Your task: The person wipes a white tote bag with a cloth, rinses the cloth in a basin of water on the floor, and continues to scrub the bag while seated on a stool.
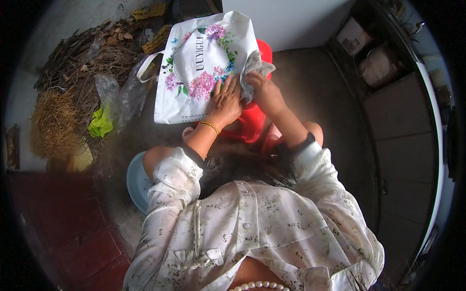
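A white shopping bag (204, 69) with printed pink and purple flowers and large lettering lies flat over a red plastic stool (251, 125). My left hand (226, 103) rests palm down with spread fingers on the bag's lower right part. At the bag's right edge, my right hand (264, 91) grips a crumpled grey-white cloth (256, 67), which touches the bag. One white strap (147, 69) of the bag sticks out on its left side. Part of the stool is hidden beneath the bag.
Dry twigs and brushwood (83, 58), a straw bundle (54, 123) and a yellow-green plastic bag (101, 122) lie on the left. A light blue basin (137, 182) stands beside my left leg. Grey cabinets (404, 152) line the right side. A white panel (284, 22) stands behind the stool.
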`<state>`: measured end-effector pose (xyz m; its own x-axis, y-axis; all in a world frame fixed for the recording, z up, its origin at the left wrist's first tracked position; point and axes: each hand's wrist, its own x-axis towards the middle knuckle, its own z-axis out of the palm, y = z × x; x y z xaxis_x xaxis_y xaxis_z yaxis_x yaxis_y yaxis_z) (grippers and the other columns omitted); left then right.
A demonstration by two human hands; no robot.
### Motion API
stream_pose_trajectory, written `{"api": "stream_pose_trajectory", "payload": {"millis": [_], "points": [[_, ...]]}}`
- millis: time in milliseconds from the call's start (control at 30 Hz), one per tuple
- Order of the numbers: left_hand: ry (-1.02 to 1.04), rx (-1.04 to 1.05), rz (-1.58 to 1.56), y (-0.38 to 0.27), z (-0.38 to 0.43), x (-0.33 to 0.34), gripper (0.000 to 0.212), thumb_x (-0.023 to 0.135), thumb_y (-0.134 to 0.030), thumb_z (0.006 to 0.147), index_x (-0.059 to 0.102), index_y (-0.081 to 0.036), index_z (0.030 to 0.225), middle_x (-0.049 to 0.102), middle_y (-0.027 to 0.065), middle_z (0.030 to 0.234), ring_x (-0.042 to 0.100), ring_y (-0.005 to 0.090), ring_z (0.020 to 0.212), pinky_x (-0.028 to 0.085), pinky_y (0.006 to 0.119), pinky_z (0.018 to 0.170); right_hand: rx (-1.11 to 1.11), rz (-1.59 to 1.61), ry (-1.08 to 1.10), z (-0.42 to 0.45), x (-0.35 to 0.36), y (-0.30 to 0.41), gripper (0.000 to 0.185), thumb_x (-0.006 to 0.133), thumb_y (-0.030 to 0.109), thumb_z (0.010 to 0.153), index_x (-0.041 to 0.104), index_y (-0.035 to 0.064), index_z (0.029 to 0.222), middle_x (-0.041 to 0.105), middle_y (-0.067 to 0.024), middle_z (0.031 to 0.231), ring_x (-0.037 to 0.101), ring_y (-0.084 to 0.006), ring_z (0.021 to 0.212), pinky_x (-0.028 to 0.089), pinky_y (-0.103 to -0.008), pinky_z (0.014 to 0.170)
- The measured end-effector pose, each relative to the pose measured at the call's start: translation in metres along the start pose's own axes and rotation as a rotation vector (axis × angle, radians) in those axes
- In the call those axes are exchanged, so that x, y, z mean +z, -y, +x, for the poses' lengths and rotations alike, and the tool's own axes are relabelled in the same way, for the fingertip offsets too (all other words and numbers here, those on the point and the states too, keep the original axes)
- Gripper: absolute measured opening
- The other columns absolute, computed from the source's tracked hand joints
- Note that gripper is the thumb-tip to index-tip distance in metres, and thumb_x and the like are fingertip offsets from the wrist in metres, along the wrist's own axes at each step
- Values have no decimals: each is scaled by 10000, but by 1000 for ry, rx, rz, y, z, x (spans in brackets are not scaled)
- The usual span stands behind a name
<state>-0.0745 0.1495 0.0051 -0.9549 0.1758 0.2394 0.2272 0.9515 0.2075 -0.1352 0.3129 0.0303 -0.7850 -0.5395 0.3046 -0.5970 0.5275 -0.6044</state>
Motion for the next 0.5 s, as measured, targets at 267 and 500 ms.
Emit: {"api": "stream_pose_trajectory", "payload": {"millis": [267, 500], "points": [[67, 5, 42, -8, 2, -4, 577, 514, -239, 920, 371, 43, 1404, 323, 175, 1525, 247, 327, 1438, 145, 488, 1171, -104, -124, -181, 9, 10, -14, 412, 512, -38, 803, 620, 50, 1190, 592, -136, 1245, 578, -327, 1130, 470, -391, 965], [42, 48, 19, -10, 11, 0, 611, 508, -355, 950, 410, 67, 1381, 364, 190, 1498, 250, 319, 1437, 145, 472, 1168, 283, 428, -316, 78, 15, -106, 443, 437, -74, 841, 612, 34, 1233, 676, -101, 1118, 644, -221, 1013, 481, -292, 915]]}}
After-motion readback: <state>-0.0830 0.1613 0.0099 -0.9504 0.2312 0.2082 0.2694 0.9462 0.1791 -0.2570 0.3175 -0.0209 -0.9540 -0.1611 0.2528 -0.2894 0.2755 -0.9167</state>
